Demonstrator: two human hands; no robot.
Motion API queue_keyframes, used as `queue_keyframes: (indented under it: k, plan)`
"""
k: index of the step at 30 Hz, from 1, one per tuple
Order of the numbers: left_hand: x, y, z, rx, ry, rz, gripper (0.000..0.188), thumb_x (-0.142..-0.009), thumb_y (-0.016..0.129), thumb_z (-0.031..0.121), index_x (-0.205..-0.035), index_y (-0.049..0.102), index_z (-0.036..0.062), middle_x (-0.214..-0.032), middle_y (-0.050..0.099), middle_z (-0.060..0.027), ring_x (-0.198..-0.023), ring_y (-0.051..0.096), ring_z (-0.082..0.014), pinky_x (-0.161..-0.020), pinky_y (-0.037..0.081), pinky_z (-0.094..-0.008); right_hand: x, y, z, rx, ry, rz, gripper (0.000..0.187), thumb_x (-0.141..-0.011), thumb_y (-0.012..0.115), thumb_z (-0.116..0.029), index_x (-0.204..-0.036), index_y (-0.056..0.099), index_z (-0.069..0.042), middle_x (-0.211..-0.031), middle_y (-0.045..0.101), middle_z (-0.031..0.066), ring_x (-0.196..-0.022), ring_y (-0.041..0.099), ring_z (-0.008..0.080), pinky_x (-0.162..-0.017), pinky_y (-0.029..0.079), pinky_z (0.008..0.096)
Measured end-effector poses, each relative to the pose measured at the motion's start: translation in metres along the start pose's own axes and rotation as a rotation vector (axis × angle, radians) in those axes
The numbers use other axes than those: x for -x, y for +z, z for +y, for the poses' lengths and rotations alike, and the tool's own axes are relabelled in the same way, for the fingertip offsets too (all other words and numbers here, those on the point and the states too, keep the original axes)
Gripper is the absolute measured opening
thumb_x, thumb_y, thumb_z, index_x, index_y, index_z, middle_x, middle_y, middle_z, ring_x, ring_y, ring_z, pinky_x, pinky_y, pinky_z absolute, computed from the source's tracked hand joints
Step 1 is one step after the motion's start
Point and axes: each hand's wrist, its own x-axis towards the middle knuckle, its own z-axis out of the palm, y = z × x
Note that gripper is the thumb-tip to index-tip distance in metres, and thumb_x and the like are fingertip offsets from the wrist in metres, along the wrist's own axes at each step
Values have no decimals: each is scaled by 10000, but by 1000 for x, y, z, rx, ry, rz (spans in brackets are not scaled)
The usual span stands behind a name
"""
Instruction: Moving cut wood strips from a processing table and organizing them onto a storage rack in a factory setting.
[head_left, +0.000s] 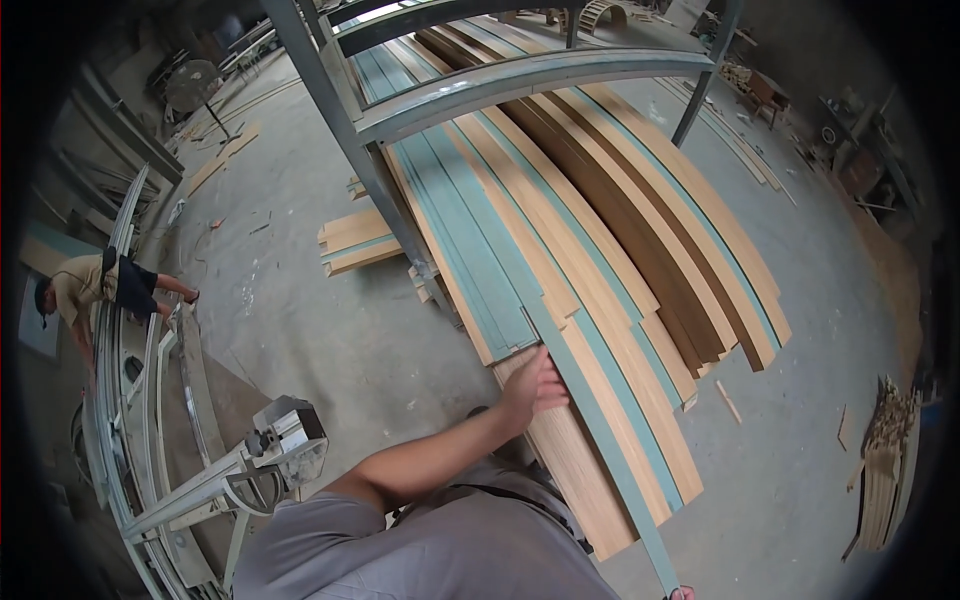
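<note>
The grip of the left hand (530,392) is loose and fairly wide, with the fingers stretched out and a bit bent. Its fingertips reach toward 3 o'clock, right by the edge of a long green strip (604,442); I cannot tell if they touch it. The right hand (683,593) is at 5 o'clock from the left hand, by the near end of the strip. Only a bit of it shows, so I cannot tell how tight its grip is.

The strip looks thin and long, so it may bend or twist. It should go best with 1 hand firm on the end and 1 hand steady along the side, so the 2 hands guide it straight. Fingers should stay out of the gap beside it.

Below the left hand, a pale wood board (570,470) points to 5 o'clock. Flat green boards (450,210) lie at 11 o'clock and brown boards (640,250) at 1 o'clock. A grey metal frame (535,85) crosses over them at 12 o'clock. Farther out, a machine head (290,440) is between 8 and 9 o'clock, and a person (80,287) bends over between 9 and 10.
</note>
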Motion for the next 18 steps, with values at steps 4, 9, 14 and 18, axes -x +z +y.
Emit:
queue_keyframes:
  k: [4,9,14,18]
  plan:
    - [9,-22,-24,-233,-188,-71,462,-914,375,429,-1088,493,17,-1016,567,-116,-926,566,-212,-788,486,-336,-30,76,-27,90,-25,-34,53,-803,574,-60,-839,569,-21,-680,491,6,-547,415,95,-484,349,218]
    - [29,-70,-32,-506,-167,-117,348,-876,491,374,-994,565,55,-902,606,-55,-766,586,-137,-658,487,-266,-63,182,-32,351,-250,-456,322,-758,615,-66,-1053,582,61,-686,571,39,-489,468,63,-430,368,197]
    - [42,-94,-39,-714,-62,-60,283,-874,525,319,-958,577,54,-841,611,-31,-727,567,-109,-613,467,-245,-68,292,-46,259,-416,-516,262,-789,605,-58,-1036,607,33,-776,594,26,-561,498,56,-483,394,194]
    - [66,-112,-51,-684,72,95,234,-877,539,277,-911,576,48,-764,593,-5,-669,537,-81,-586,446,-232,-98,362,-53,338,-984,-518,204,-813,586,-99,-984,624,6,-808,642,105,-648,579,163,-600,453,282]
